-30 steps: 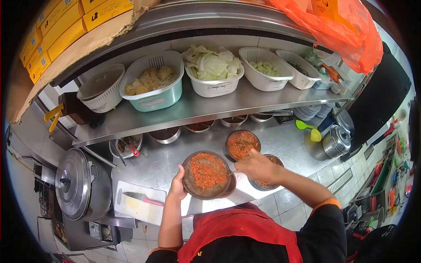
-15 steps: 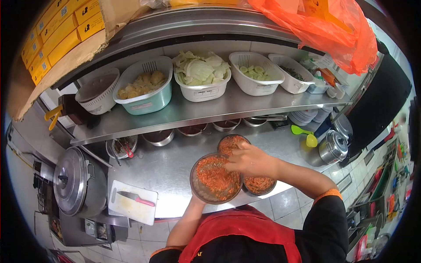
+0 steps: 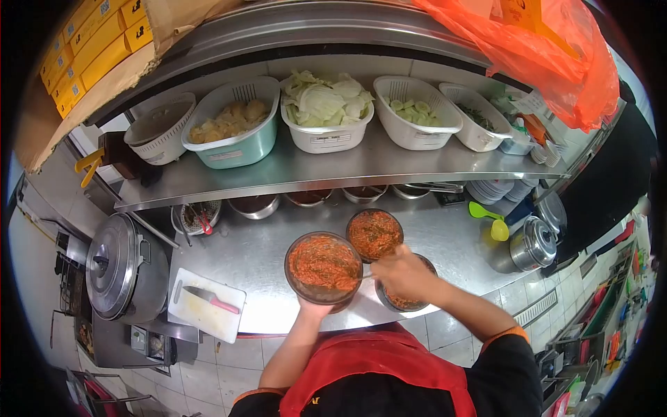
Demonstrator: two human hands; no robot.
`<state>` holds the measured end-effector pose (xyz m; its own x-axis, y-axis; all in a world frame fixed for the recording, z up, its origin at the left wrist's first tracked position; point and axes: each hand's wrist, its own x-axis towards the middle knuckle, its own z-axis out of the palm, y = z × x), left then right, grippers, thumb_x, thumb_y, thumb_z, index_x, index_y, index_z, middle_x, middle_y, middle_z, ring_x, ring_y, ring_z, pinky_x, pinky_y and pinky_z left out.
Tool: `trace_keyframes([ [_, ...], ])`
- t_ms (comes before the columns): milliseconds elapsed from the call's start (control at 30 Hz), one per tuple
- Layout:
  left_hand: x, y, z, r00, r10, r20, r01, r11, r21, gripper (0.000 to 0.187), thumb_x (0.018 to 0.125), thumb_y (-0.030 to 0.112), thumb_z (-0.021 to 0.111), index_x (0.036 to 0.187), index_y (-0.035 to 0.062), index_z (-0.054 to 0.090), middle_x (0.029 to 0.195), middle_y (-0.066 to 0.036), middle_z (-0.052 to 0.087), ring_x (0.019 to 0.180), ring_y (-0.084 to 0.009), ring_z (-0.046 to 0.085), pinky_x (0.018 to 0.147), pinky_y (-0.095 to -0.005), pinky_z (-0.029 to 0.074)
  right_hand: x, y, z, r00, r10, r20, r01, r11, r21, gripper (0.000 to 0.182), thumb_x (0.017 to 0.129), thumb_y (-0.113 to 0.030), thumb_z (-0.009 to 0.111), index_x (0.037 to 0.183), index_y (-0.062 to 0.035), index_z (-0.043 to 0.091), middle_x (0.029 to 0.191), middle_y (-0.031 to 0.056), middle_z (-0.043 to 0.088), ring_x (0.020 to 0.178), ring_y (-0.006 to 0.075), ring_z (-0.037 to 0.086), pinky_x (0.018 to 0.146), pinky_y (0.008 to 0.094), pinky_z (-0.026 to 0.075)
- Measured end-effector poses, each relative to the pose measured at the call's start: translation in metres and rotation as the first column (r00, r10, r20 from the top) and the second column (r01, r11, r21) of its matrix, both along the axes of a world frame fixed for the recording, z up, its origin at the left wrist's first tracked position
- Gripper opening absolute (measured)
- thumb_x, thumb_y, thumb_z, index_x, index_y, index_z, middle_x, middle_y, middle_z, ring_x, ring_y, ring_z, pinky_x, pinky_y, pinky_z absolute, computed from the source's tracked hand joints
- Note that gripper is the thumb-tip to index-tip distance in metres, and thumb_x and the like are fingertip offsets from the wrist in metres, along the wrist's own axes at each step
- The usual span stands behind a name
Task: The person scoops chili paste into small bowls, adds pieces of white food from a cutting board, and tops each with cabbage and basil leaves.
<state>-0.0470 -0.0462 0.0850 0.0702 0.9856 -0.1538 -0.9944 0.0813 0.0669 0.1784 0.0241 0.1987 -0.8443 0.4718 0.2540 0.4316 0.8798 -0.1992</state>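
Observation:
My left hand (image 3: 316, 304) is wrapped around the near underside of a dark round bowl (image 3: 325, 299) of red chopped sauce, held tilted above the counter. My right hand (image 3: 401, 274) is closed on the thin handle of a spoon (image 3: 365, 276), whose head is sunk in the sauce at the bowl's right side. Just behind stands a second bowl (image 3: 349, 241) filled with similar red sauce flecked with green. Beneath my right wrist and partly covered by it is a third bowl (image 3: 434, 266) of red sauce.
A knife (image 3: 212, 299) lies on a white cutting board (image 3: 191, 320) at left, beside a large lidded pot (image 3: 111, 271). Overhead, a steel shelf (image 3: 278, 182) carries baskets of cabbage (image 3: 326, 103) and other vegetables. Metal bowls (image 3: 257, 208) stand below it. Green ladles (image 3: 499, 229) and a kettle-like pot (image 3: 531, 243) sit right.
The held bowl has moved left and tilts more. My right hand has come down from over the sauce to the bowl's right side, uncovering the second bowl. The sauce looks more evenly mixed.

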Motion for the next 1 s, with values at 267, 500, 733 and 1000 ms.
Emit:
trace_keyframes([
  [267, -0.037, 0.008, 0.001, 0.919, -0.394, 0.002, 0.393, 0.917, 0.066, 0.055, 0.104, 0.045, 0.041, 0.143, 0.0069, 0.049, 0.142, -0.016, 0.056, 0.127, -0.0331, 0.057, 0.108, -0.0523, 0.047, -0.035, 0.045, 0.018, 0.995, 0.101, 0.005, -0.100, 0.974, 0.204, 0.009, 0.081, -0.018, 0.066, 0.082, -0.0155, 0.057, 0.076, -0.0019, 0.060, 0.077, 0.0185, 0.061, 0.076, 0.0373, 0.037],
  [500, -0.061, 0.012, -0.032, 0.759, -0.503, -0.414, 0.582, 0.809, 0.085, 0.042, 0.106, 0.025, 0.043, 0.145, 0.0075, 0.048, 0.142, -0.013, 0.056, 0.127, -0.0257, 0.058, 0.106, -0.0423, 0.050, -0.074, 0.046, 0.013, 0.984, 0.176, 0.032, -0.179, 0.955, 0.237, 0.010, 0.081, -0.017, 0.067, 0.084, -0.0156, 0.057, 0.077, -0.0029, 0.058, 0.080, 0.0170, 0.058, 0.078, 0.0366, 0.036],
  [733, -0.073, 0.011, 0.029, 0.935, -0.354, -0.037, 0.356, 0.933, 0.054, 0.057, 0.103, 0.043, 0.042, 0.146, 0.0074, 0.046, 0.148, -0.015, 0.049, 0.135, -0.0333, 0.049, 0.114, -0.0521, 0.039, -0.040, 0.010, 0.004, 0.989, -0.134, 0.056, 0.127, 0.985, 0.115, 0.004, 0.086, -0.014, 0.062, 0.085, -0.0141, 0.058, 0.076, 0.0024, 0.063, 0.080, 0.0217, 0.063, 0.077, 0.0388, 0.035],
  [1000, -0.024, 0.023, 0.000, 0.993, -0.113, -0.024, 0.113, 0.994, -0.007, 0.060, 0.100, 0.049, 0.042, 0.144, 0.0079, 0.047, 0.145, -0.015, 0.052, 0.132, -0.0352, 0.050, 0.111, -0.0554, 0.041, -0.054, -0.019, -0.002, 0.987, -0.159, -0.002, 0.159, 0.985, -0.062, 0.008, 0.090, -0.019, 0.063, 0.088, -0.0136, 0.058, 0.078, 0.0019, 0.067, 0.080, 0.0218, 0.065, 0.081, 0.0404, 0.034],
])
